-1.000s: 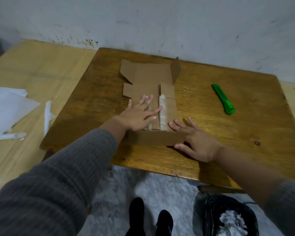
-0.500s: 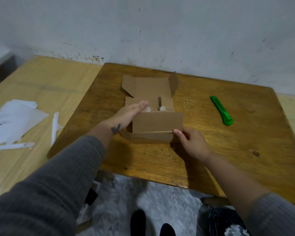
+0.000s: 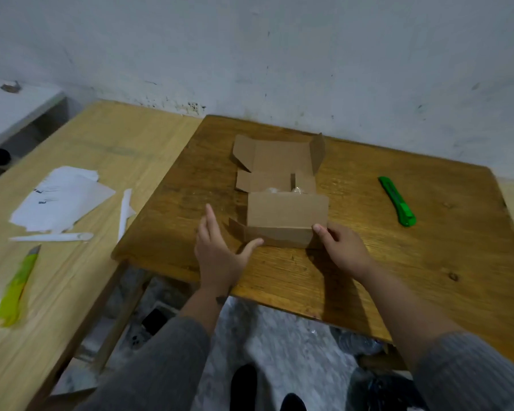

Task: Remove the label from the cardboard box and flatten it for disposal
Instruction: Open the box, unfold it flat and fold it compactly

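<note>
Folding the cardboard box flat

My right hand pinches its near corner; my left hand spread beside it. Light, stiff cardboard.

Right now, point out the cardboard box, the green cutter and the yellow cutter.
cardboard box (image 3: 287, 213): head view, on its raised near panel.
green cutter (image 3: 396, 200): head view, middle of its body.
yellow cutter (image 3: 17, 287): head view, middle of its handle.
</note>
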Motion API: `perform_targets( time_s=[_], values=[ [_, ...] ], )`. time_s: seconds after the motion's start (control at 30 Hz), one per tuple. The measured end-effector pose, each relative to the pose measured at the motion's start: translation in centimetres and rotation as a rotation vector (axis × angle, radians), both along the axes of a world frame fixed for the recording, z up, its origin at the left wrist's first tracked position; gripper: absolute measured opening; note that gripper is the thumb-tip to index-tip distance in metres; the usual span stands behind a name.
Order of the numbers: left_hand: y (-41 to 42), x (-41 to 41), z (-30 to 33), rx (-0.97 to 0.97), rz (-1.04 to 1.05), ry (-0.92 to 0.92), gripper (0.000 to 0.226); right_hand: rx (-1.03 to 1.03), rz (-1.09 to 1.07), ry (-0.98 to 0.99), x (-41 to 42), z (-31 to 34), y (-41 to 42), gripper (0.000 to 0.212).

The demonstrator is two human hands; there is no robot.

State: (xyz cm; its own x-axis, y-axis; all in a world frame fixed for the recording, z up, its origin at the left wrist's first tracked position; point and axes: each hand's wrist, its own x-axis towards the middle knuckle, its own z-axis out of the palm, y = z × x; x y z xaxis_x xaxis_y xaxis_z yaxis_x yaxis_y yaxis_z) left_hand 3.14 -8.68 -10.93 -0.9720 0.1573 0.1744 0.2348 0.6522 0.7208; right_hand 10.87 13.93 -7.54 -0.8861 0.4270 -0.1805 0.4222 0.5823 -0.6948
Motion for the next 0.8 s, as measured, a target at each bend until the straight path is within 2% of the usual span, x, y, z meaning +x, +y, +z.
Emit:
perform_targets(
  time_s=[0.07,0.1,0.23,0.3,0.53,0.6,0.67,0.73,0.8],
  values=[
    [-0.2,0.3,-0.6,0.128,-0.021,-0.11,0.097,0.0,0.006,-0.004,0.0,0.0,0.0,0.038],
    [-0.4,0.0,-0.8,0.169,-0.016,-0.11,0.084,0.008,0.007,-0.002,0.0,0.0,0.0,0.038],
    [-0.3,-1.3,-0.4,0.152,-0.107,0.08,0.038,0.061,-0.028,0.057,0.3,-0.7,-0.5,0.035],
    [0.0,-1.9,-0.1,0.119,-0.118,0.117,0.027,0.093,-0.074,0.072,0.1,-1.0,-0.7,0.034],
    [1.0,-4.2,0.5,-0.107,-0.086,0.137,0.032,0.205,-0.177,-0.012,-2.0,-1.2,-0.8,0.04],
    [1.2,-4.6,0.4,-0.231,-0.144,0.237,0.057,0.215,-0.205,-0.026,-2.3,-1.3,-0.9,0.04],
    [1.2,-4.7,0.0,-0.44,-0.207,0.394,0.075,0.226,-0.228,-0.03,-2.6,-1.4,-1.0,0.04],
    [1.0,-5.0,-0.7,-0.574,-0.243,0.501,0.075,0.244,-0.242,-0.034,-2.8,-1.5,-1.0,0.039],
    [1.0,-5.3,-0.8,-0.612,-0.275,0.517,0.068,0.289,-0.261,-0.042,-2.8,-1.6,-1.2,0.039]
  ],
)
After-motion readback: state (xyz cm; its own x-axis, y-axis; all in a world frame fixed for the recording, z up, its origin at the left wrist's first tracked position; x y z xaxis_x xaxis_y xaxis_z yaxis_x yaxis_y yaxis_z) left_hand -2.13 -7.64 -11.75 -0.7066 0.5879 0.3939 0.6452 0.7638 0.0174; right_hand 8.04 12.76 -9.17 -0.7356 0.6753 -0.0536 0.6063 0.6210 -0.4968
